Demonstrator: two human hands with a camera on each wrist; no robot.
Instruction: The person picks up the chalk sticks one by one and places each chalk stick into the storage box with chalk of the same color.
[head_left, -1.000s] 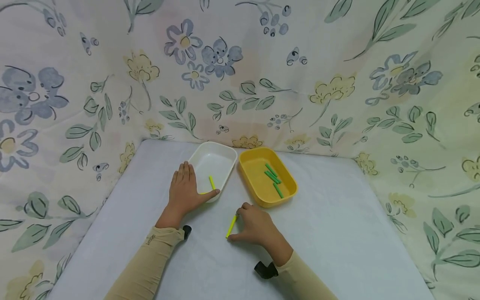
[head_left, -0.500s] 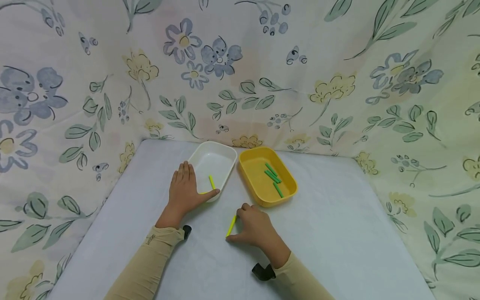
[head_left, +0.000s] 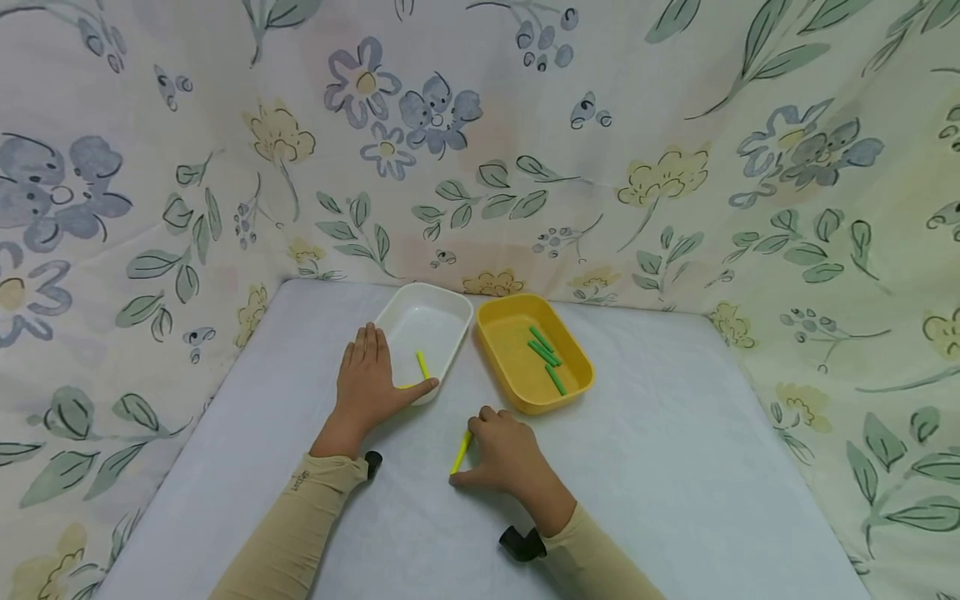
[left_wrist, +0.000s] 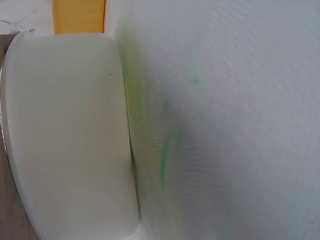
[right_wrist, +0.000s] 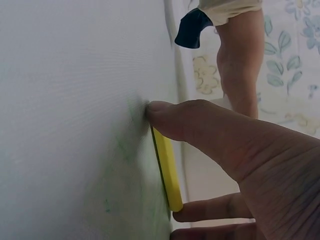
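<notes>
My left hand [head_left: 367, 377] lies over the near left rim of a white tray [head_left: 435, 306], fingers straight and thumb stretched along the near edge. Inside that tray are yellow sticks [head_left: 423, 364], one partly hidden behind the thumb. In the left wrist view the tray's pale outer wall [left_wrist: 70, 135] fills the left side. On the cloth in front of the trays, my right hand [head_left: 512, 454] pinches another yellow stick [head_left: 461, 452] end to end, thumb at the near end and a fingertip at the far end. The right wrist view shows this yellow stick [right_wrist: 168, 172] close to the cloth.
A yellow tray [head_left: 510, 392] holding several green sticks [head_left: 544, 353] stands right of the white one. A white cloth [head_left: 660, 433] covers the table, with floral fabric [head_left: 480, 125] hanging behind and at the sides. Faint green and yellow marks [left_wrist: 164, 160] show on the cloth.
The right hand has shifted very slightly toward the left and nearer, and its thumb now covers the near end of the yellow stick. My left hand keeps its place on the tray.
</notes>
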